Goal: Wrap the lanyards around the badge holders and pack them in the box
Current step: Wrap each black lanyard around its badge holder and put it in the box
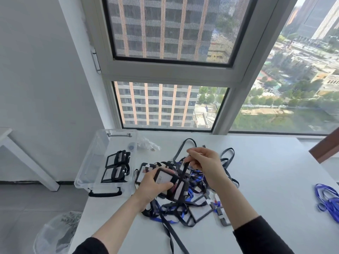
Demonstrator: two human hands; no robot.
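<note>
My left hand (153, 186) gripped a badge holder (169, 181) from below and from its left side, thumb curled over its clear face. I held it just above the pile (194, 204) of loose holders and black and blue straps in the middle of the tabletop (271, 167). The holder faced up, tilted, and its long axis ran from far left to near right.

My right hand (206, 165) hovered just beyond and to the right of the holder, a little higher. Its thumb and fingers pinched the black lanyard (185, 169). From that pinch the strap dropped straight down and crossed the holder's width near its right end. Another length of the same black strap trailed from under the holder toward me and off the near edge.

The clear box (86, 167) stood open at the tabletop's left edge, well left of my left hand. Two wrapped holders (117, 159) lay flat in it, one behind the other, with their long sides running left to right.

A bunch of blue lanyards (328, 200) lay at the far right, well apart from both hands.
</note>
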